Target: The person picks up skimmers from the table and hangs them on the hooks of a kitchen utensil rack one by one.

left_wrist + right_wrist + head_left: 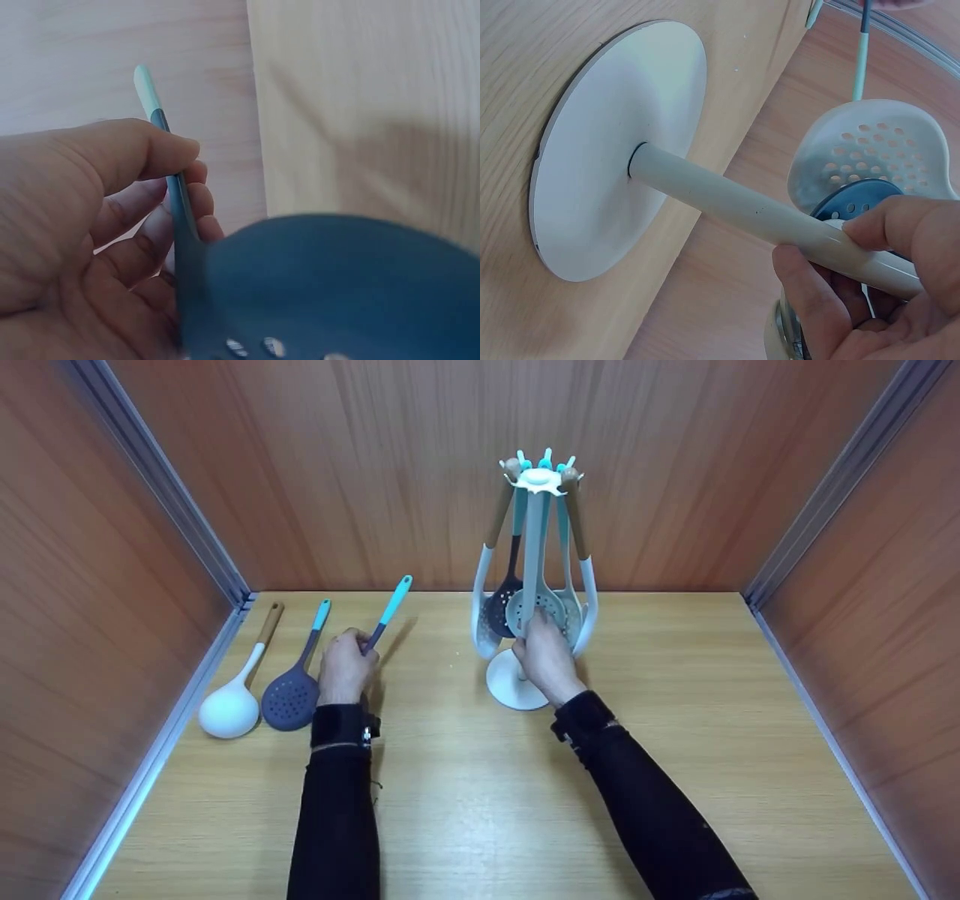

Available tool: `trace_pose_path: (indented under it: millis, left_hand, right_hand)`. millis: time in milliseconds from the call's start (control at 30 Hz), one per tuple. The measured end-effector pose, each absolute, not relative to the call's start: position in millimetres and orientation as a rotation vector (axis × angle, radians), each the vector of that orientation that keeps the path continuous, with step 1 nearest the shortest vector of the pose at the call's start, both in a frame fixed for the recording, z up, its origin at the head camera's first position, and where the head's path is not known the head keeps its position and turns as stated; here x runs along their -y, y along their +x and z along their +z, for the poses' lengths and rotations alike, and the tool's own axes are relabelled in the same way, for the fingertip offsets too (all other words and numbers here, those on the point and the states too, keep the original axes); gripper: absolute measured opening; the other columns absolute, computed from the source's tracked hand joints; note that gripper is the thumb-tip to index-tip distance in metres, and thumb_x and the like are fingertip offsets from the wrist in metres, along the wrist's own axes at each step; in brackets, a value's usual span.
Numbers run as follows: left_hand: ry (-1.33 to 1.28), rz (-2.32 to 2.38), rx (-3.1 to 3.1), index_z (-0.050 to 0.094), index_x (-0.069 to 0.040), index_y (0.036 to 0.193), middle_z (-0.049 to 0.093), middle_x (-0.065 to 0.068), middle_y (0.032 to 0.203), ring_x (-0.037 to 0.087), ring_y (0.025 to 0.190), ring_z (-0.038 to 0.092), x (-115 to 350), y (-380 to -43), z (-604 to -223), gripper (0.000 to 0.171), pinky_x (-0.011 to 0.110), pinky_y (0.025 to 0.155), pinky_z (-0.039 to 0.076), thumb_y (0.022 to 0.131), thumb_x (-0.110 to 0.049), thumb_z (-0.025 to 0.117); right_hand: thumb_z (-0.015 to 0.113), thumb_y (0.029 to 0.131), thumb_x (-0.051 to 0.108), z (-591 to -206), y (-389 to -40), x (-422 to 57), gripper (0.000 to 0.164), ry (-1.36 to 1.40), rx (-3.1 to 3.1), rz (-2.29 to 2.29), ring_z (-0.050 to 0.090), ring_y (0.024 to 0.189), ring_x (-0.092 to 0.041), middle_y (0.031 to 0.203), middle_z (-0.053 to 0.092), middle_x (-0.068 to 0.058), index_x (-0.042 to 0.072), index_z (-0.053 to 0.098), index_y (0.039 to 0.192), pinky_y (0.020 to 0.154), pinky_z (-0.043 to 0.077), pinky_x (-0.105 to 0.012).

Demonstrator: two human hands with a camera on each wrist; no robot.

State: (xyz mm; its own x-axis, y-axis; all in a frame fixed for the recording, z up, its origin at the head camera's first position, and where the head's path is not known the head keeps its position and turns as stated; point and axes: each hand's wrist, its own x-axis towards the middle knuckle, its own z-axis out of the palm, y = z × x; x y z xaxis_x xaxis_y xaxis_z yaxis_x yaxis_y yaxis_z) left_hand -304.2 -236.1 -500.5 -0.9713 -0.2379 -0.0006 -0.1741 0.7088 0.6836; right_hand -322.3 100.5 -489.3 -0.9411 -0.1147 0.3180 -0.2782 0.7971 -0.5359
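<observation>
My left hand pinches the dark neck of a perforated kitchen utensil between thumb and fingers. Its turquoise handle end points up and away; in the left wrist view its broad dark blue head shows a few holes. My right hand grips the pale pole of a utensil stand, low above its round white base. Around the pole hang several utensils, among them a dark skimmer, a pale green skimmer and white-headed ones with brown handles.
Left of my left hand, a white ladle with a brown handle lies on the wooden table. Beside it lies a dark blue skimmer with a turquoise handle end. Wood-grain panels with grey metal edging enclose the back and both sides.
</observation>
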Motion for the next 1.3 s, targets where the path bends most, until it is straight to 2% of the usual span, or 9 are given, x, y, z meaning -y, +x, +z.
trace_pose_path:
  millis: [267,533,833,1300]
  left_hand:
    - [0.308,-1.09,2.784,0.072,0.005,0.146,0.078,0.029,0.138,0.046,0.131,0.076,232.6,-305.8,-491.9,0.037,0.06,0.115,0.062,0.112,-0.005,0.062]
    - [0.277,-1.051,2.712,0.075,0.005,0.144,0.081,0.029,0.135,0.046,0.127,0.079,229.2,-305.1,-484.2,0.036,0.06,0.111,0.065,0.111,-0.005,0.064]
    - [0.293,-1.078,2.686,0.073,0.002,0.148,0.078,0.026,0.142,0.043,0.134,0.076,222.5,-301.6,-471.7,0.036,0.057,0.114,0.064,0.114,-0.007,0.063]
    - [0.229,-1.053,2.62,0.075,0.003,0.143,0.081,0.026,0.136,0.044,0.127,0.08,215.9,-297.3,-460.3,0.033,0.058,0.109,0.066,0.112,-0.005,0.065]
  right_hand:
    - [0.07,0.102,-0.001,-487.6,-321.1,-99.6,0.031,0.301,2.704,0.873,0.077,0.112,-0.041,0.121,0.074,-0.026,-0.009,0.065,0.131,0.099,0.067,-0.056]
    - [0.067,0.105,-0.002,-481.3,-318.0,-98.6,0.038,0.28,2.75,0.923,0.077,0.115,-0.043,0.124,0.073,-0.027,-0.011,0.06,0.142,0.101,0.067,-0.057]
    - [0.068,0.106,-0.001,-481.5,-319.6,-98.2,0.038,0.259,2.778,0.915,0.076,0.12,-0.042,0.129,0.072,-0.026,-0.009,0.061,0.143,0.105,0.066,-0.056]
    - [0.068,0.107,0.0,-480.5,-319.6,-97.5,0.041,0.24,2.798,0.894,0.076,0.12,-0.04,0.131,0.072,-0.026,-0.008,0.06,0.146,0.106,0.067,-0.055]
